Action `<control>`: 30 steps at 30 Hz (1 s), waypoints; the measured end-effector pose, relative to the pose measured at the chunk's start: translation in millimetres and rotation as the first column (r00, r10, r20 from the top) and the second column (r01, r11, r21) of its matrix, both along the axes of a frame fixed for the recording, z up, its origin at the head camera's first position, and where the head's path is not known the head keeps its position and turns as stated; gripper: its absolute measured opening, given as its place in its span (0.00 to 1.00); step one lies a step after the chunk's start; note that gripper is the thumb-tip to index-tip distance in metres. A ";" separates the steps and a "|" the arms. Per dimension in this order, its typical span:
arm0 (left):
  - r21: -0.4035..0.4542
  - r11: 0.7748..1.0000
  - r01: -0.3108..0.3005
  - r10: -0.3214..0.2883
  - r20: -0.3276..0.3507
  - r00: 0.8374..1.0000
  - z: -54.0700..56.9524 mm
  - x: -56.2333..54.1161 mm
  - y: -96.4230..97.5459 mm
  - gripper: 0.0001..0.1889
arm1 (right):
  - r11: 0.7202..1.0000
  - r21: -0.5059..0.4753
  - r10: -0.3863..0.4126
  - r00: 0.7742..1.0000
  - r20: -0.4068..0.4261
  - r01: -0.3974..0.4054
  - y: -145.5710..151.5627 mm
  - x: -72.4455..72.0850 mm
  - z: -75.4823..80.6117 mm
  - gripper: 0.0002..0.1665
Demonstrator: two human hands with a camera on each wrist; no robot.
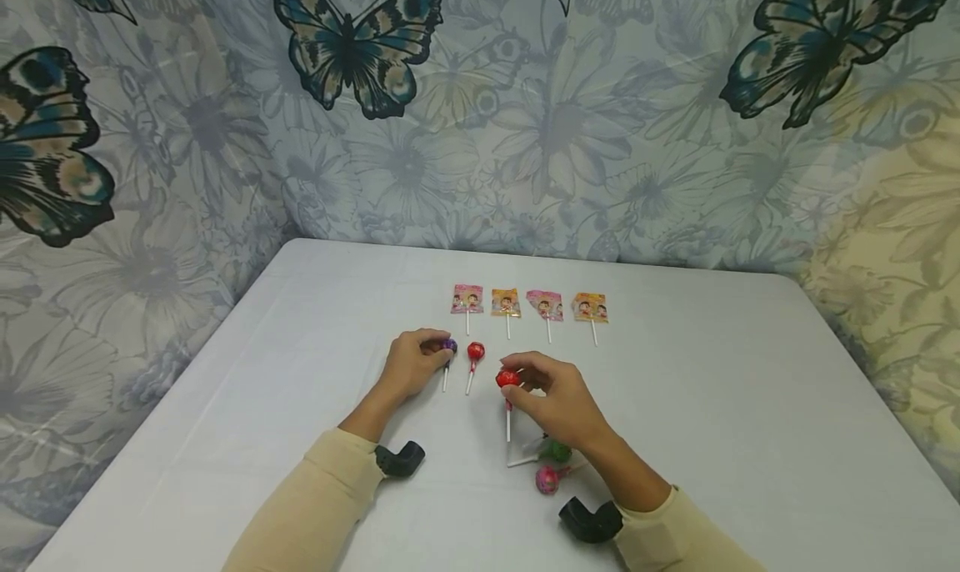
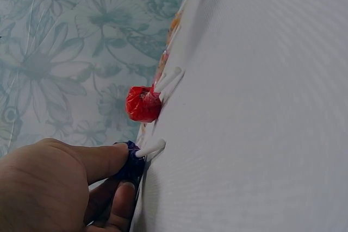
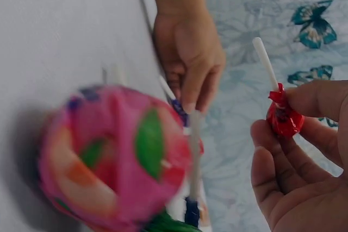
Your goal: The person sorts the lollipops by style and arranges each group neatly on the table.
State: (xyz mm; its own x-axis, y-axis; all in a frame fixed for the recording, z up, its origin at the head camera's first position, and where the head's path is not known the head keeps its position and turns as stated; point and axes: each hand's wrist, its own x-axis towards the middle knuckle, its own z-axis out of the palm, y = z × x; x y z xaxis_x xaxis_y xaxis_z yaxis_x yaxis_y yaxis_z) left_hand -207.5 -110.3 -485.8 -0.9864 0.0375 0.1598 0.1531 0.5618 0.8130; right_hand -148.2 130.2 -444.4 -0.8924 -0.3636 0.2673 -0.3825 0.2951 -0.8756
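Note:
My left hand pinches the head of a purple-wrapped lollipop between thumb and fingers, its white stick pointing toward me at the table. To the right of it a red lollipop lies on the white table. Farther right, my right hand pinches a second red lollipop by its wrapped head; in the head view its stick points toward me. Beneath and in front of the right wrist lie a green lollipop and a pink one, which looms large in the right wrist view.
Several flat-wrapped lollipops stand in a row behind the hands, alternating pink packets and orange packets. Butterfly-patterned cloth hangs beyond the table's far edge and along its sides.

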 end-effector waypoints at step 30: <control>-0.006 1.000 -0.009 0.009 0.004 1.000 -4.2 -2.9 -1.0 0.13 | 0.995 0.076 -0.073 0.996 0.044 0.070 14.4 -53.5 12.6 0.15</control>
